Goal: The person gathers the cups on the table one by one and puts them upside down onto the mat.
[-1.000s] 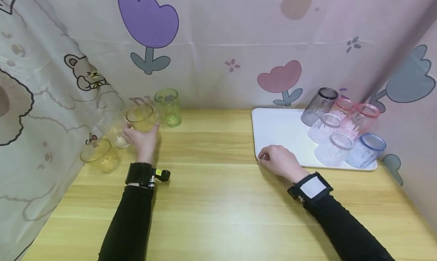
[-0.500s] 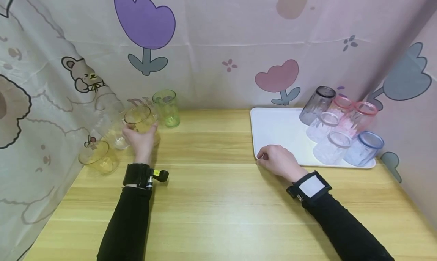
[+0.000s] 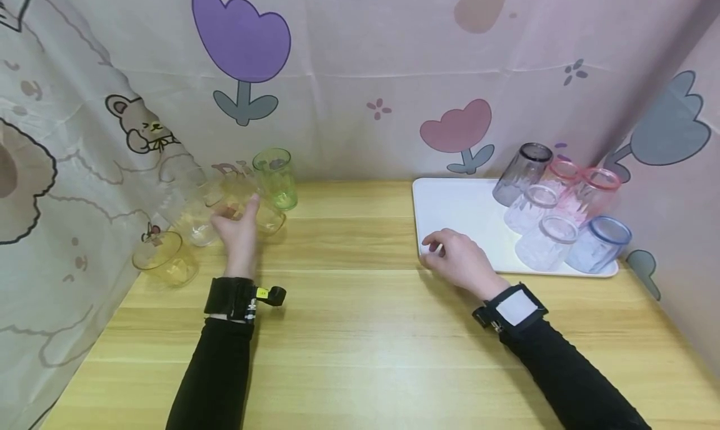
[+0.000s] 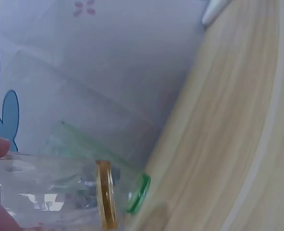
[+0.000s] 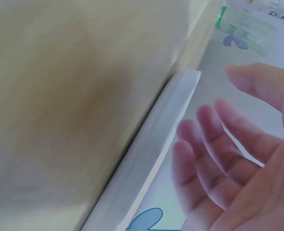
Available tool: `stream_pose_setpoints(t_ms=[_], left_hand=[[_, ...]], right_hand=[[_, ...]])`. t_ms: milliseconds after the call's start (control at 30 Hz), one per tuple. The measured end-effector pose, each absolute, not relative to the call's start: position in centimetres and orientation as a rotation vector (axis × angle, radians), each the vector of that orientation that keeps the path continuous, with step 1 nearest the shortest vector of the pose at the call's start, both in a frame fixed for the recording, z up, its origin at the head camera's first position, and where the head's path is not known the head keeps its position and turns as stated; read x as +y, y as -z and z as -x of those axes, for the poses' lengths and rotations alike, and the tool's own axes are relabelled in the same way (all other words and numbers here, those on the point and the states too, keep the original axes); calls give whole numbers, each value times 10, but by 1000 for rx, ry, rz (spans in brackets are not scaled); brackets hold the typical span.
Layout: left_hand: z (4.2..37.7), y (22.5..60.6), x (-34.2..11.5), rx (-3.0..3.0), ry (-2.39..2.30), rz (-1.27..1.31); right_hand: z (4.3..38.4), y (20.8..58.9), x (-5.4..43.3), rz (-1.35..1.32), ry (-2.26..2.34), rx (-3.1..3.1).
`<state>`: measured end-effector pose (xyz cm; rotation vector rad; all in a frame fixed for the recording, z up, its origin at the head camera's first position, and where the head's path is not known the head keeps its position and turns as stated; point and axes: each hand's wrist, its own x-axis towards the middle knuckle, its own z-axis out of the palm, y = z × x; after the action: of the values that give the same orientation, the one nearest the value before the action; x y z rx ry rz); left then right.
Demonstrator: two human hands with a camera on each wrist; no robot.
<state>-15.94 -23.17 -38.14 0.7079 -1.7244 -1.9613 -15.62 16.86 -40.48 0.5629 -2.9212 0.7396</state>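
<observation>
A tilted, transparent, amber-ringed tumbler [image 4: 50,192] is at ten o'clock over the pale wood-grained surface [image 3: 349,342], the left hand's [image 3: 237,233] grip clamped round it; a transparent green tumbler [image 3: 278,180] stands at its one o'clock. At three o'clock, the right hand [image 3: 458,261], grip loosely apart, is beside a white rectangular tray [image 3: 455,208] bearing six tumblers [image 3: 545,247].
</observation>
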Motion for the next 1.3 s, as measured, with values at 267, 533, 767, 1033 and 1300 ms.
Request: stream_pose_setpoints(t_ms=[267,533,767,1033,1300], left_hand=[[151,376,-209,-1615,2220,-607],[152,374,-184,-1509,2547,-346],[151,373,-159,-1375,2787,-208],[150,376,-129,-1260,3009,-237],[143,383,-109,-1261,3103,-196]], right_hand=[[152,400,160,-637,-839,-2693],[145,393,144,-769,-961,-2372],[140,382,126,-847,-1018,-2201],[139,376,109,-894,-1060,-2148],[140,380,92,-946,-1076,-2097]])
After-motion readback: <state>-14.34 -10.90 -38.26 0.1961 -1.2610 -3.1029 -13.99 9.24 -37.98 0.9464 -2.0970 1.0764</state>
